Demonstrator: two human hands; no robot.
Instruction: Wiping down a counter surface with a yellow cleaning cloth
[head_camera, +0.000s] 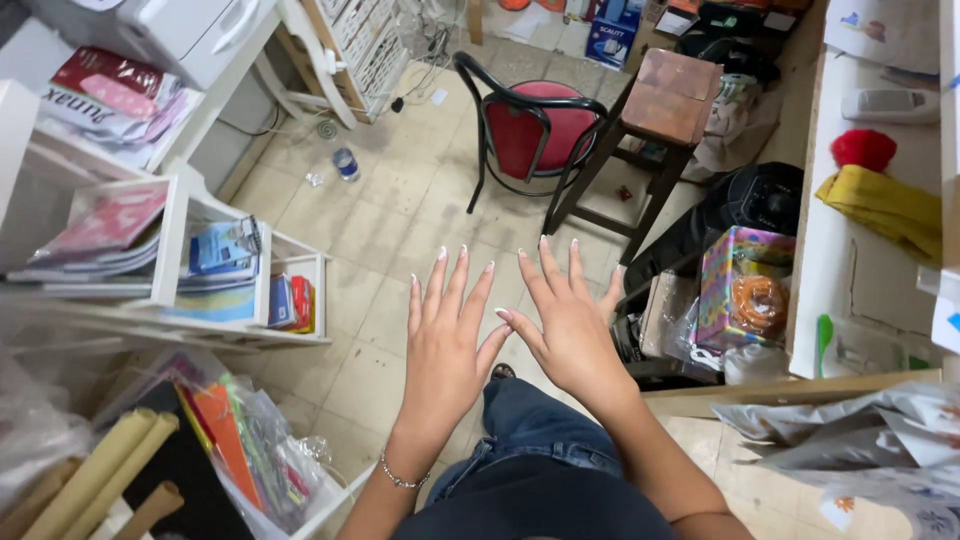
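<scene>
2 hands (505, 335) spread, 1 stool (655, 120).

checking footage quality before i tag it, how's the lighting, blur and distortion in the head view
Head view: even indoor light, soft shadows, no strong glare on the tiled floor. Left hand and right hand, both spread and empty, are sharp. The plastic bags at the lower left edge are blurred, and the wide lens bends the white shelf lines.

Silver bracelet (402, 478), blue jeans (535, 425), long nails
</scene>
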